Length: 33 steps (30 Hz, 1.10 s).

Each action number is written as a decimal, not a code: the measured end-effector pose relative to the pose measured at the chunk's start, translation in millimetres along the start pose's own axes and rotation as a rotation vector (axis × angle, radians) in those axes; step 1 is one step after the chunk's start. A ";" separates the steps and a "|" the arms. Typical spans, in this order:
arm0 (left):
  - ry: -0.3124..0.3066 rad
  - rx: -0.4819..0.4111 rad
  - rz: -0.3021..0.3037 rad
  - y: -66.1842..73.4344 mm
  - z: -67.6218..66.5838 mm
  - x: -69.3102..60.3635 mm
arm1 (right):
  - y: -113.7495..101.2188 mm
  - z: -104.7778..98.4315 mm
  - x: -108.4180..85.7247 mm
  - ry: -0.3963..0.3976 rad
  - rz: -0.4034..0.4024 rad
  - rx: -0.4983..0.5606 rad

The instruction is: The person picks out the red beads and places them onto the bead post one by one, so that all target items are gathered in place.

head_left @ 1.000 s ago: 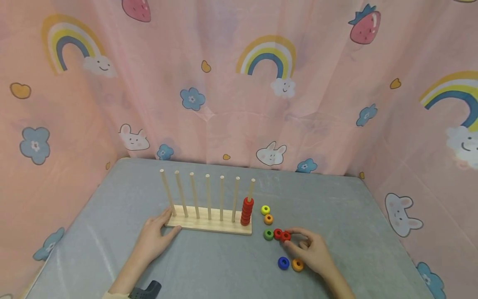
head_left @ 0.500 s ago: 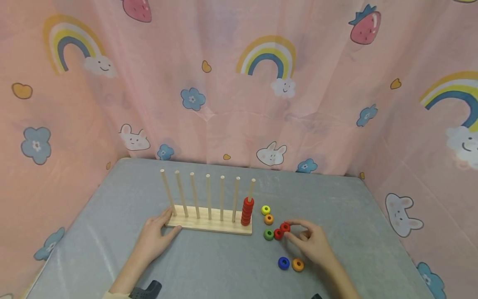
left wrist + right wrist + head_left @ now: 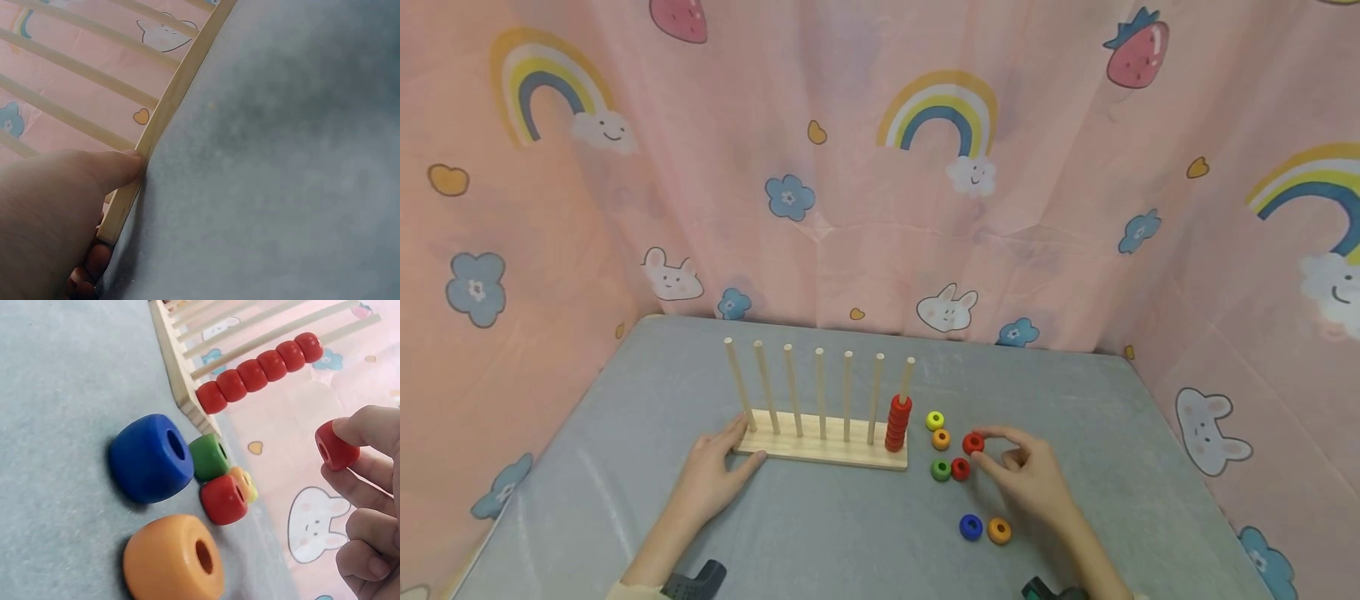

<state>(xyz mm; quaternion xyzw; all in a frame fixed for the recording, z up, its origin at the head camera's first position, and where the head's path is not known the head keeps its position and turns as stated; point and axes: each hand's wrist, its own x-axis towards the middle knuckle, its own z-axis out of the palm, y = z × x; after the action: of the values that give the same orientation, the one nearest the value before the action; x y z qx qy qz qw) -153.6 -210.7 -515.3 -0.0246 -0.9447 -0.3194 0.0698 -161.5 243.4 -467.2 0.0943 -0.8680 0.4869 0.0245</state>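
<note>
My left hand holds the left end of a wooden peg rack, its thumb along the front edge of the base, as the left wrist view also shows. Several upright pegs rise from the base. On the rightmost peg sits a stack of red beads; the other pegs are bare. Between thumb and fingertips, my right hand pinches a single red bead, lifted off the table to the right of the rack. Another red bead lies on the table beside a green bead.
A yellow bead and an orange bead lie just right of the rack. Closer to me are a blue bead and a second orange bead. A pink patterned curtain surrounds the grey table.
My right hand has raised the pinched red bead away from the other red bead, moving it up and toward the back. The left hand keeps its place on the rack.
</note>
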 end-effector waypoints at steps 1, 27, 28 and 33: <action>0.002 0.000 0.002 0.1 0.1 0.2 | -0.3 -0.4 1.0 0.002 -0.005 0.002; -0.028 -0.006 -0.025 0.3 -0.4 -0.2 | -25.6 -7.3 22.4 0.123 -0.184 -0.002; -0.026 -0.005 -0.024 0.2 -0.3 -0.2 | -26.4 -7.4 23.4 0.127 -0.197 0.002; -0.014 -0.002 -0.012 -0.4 -0.1 -0.1 | -33.6 -7.3 27.9 0.146 -0.254 0.008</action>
<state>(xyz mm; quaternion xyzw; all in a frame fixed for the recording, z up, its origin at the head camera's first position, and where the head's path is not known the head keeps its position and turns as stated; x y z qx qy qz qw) -153.5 -211.1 -515.5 -0.0212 -0.9450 -0.3204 0.0615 -183.0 228.7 -431.4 0.1679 -0.8430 0.4889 0.1486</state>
